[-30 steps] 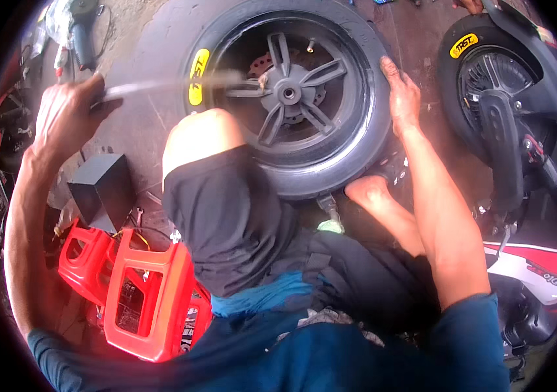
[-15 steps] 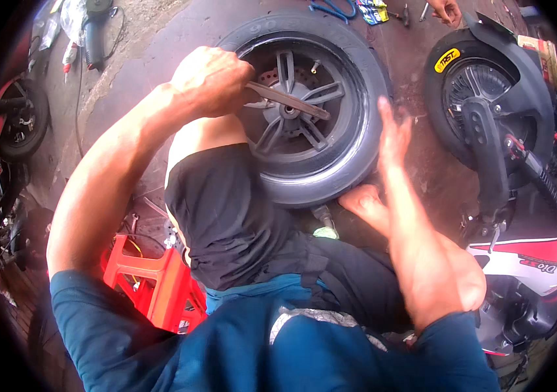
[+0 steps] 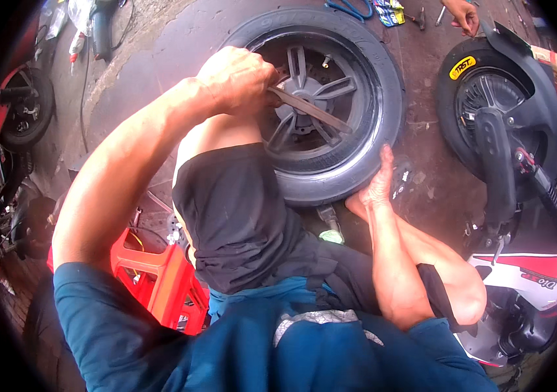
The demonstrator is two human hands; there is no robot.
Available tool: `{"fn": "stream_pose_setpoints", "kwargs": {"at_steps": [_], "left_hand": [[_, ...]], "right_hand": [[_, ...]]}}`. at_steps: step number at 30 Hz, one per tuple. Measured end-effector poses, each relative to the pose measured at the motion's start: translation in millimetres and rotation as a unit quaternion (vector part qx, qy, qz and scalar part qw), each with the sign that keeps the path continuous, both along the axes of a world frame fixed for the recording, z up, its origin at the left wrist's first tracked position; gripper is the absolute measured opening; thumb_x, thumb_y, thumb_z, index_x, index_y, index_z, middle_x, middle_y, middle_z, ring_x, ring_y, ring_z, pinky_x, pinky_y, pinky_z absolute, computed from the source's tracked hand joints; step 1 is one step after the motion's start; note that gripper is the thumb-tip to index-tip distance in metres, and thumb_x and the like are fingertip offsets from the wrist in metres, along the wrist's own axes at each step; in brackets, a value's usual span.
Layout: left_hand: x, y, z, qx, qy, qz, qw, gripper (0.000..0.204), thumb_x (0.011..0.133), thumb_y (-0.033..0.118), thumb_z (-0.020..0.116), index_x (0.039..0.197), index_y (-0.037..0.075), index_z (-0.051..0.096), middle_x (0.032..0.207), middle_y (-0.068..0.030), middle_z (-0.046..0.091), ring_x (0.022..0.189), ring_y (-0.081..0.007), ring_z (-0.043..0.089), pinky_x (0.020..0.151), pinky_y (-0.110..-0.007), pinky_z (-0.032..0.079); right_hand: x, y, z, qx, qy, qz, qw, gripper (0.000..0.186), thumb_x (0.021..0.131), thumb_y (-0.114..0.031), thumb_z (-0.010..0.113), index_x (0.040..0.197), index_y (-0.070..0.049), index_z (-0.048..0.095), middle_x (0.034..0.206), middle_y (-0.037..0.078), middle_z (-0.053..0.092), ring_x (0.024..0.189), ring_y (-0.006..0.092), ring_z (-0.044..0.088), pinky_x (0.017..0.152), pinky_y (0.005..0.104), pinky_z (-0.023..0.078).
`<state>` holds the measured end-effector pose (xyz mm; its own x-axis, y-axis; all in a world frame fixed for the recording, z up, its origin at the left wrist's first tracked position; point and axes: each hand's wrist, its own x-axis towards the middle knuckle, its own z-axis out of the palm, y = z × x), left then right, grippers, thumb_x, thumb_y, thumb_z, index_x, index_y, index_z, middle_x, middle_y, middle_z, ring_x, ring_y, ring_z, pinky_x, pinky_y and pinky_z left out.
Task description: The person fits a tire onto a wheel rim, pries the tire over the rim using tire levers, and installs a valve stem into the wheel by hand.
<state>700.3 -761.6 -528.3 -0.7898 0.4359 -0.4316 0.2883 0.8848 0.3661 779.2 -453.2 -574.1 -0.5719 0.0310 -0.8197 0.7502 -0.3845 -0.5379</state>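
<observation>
My left hand (image 3: 238, 78) is closed on a long flat metal bar (image 3: 318, 112), which slants over the five-spoke rim (image 3: 298, 65) of a wheel lying flat with its black tire (image 3: 383, 75). The bar's far end reaches toward the rim's right side; whether it touches is unclear. A valve stem (image 3: 326, 62) shows on the rim. My right hand (image 3: 378, 176) lies against the tire's lower right edge with fingers stretched out. My bent leg (image 3: 223, 196) is beside the wheel's lower left.
Another wheel with fender (image 3: 455, 130) lies at right, another person's hand (image 3: 467, 18) above it, a white-red scooter panel (image 3: 523, 274) below. A red plastic stool (image 3: 164, 281) is at lower left, a grinder (image 3: 101, 32) upper left, small hand tools (image 3: 419, 19) at the top.
My left hand swung from the far left onto the wheel's left part, bringing the bar over the rim. My right hand slid down the tire's right edge. Another person's hand shows more at upper right.
</observation>
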Motion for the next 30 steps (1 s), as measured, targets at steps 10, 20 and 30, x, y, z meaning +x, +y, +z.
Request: {"fn": "stream_pose_setpoints", "kwargs": {"at_steps": [10, 20, 30], "left_hand": [[-22, 3, -28, 0.016, -0.028, -0.050, 0.998, 0.032, 0.075, 0.040, 0.069, 0.083, 0.010, 0.067, 0.066, -0.0137, 0.063, 0.070, -0.0346, 0.062, 0.064, -0.043, 0.048], [-22, 6, -48, 0.060, -0.024, -0.068, 0.996, 0.034, 0.076, 0.041, 0.069, 0.078, 0.008, 0.063, 0.064, -0.0146, 0.061, 0.069, -0.0354, 0.061, 0.063, -0.044, 0.047], [-18, 23, 7, 0.028, -0.168, -0.109, 0.979, 0.020, 0.078, 0.019, 0.063, 0.088, 0.002, 0.064, 0.073, -0.0207, 0.064, 0.077, -0.0373, 0.064, 0.068, -0.045, 0.051]], "right_hand": [[-5, 5, -4, -0.022, -0.039, 0.008, 0.999, 0.078, 0.074, -0.056, 0.063, 0.132, -0.008, 0.043, 0.132, 0.011, 0.048, 0.123, 0.0276, 0.043, 0.106, 0.0444, 0.029], [-3, 7, -5, -0.077, -0.064, -0.004, 0.995, 0.081, 0.072, -0.057, 0.065, 0.132, -0.008, 0.043, 0.132, 0.012, 0.048, 0.122, 0.0301, 0.043, 0.104, 0.0476, 0.032], [-9, 8, 5, -0.046, -0.037, -0.016, 0.998, 0.061, 0.080, -0.046, 0.062, 0.125, -0.007, 0.049, 0.124, 0.010, 0.054, 0.115, 0.0283, 0.050, 0.102, 0.0458, 0.036]]}}
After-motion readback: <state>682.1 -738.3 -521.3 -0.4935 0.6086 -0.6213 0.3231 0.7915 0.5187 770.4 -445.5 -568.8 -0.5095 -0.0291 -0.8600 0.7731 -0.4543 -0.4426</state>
